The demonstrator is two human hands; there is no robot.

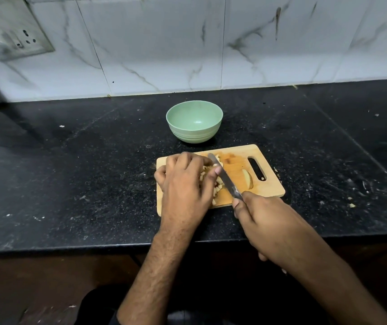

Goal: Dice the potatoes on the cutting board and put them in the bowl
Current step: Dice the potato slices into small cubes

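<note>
Left hand: fingers curled over dice on board.
Right hand: grips knife, blade against dice.
Bowl: on tabletop behind board.

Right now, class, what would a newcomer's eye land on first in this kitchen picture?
First, the two hands over the wooden board near the counter's front edge: the left hand gathers the diced potato, while the right hand holds a knife lying across the pile. Next, the green bowl just behind the board, with nothing in it. One uncut wedge lies by the board's handle slot.
</note>
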